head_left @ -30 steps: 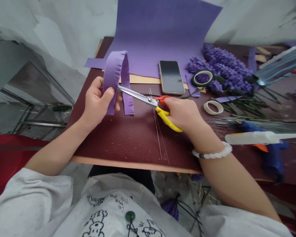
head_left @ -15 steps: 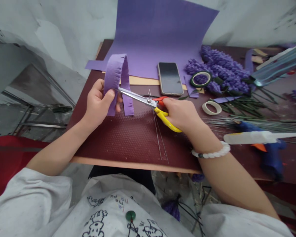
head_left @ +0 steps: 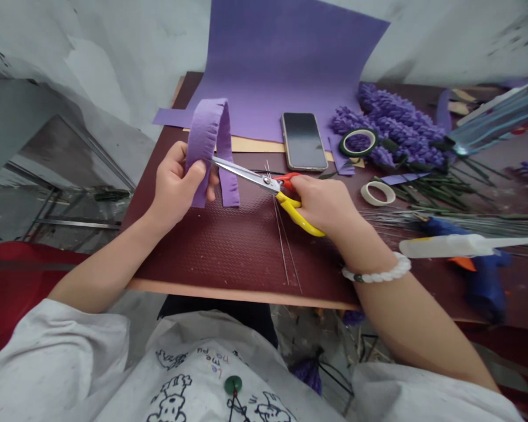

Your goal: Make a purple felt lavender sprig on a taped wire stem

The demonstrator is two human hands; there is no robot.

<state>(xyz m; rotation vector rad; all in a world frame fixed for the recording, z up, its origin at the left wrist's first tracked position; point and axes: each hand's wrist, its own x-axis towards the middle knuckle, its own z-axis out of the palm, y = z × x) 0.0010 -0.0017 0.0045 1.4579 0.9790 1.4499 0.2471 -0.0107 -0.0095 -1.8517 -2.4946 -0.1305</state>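
My left hand (head_left: 180, 179) pinches a purple felt strip (head_left: 202, 126) between thumb and fingers. The strip arches up over the hand and its far end hangs down to the right, with a row of short cuts along one edge. In my right hand (head_left: 323, 202) is a pair of scissors (head_left: 246, 174) with one red and one yellow handle. Their blades point left, and the tips touch the strip's cut edge just by my left thumb. Under the scissors two or so thin wires (head_left: 283, 240) lie on the dark red table (head_left: 229, 252).
A large purple sheet (head_left: 290, 64) leans against the wall behind a phone (head_left: 304, 140). To the right are purple flower bunches (head_left: 391, 126), a green tape roll (head_left: 358, 142), a cream tape roll (head_left: 377, 193), a white-nozzled bottle (head_left: 449, 245) and a blue tool (head_left: 484, 281).
Hardly anything differs. Both hands, the strip and the scissors keep the same places, and the whole view has shifted very slightly.
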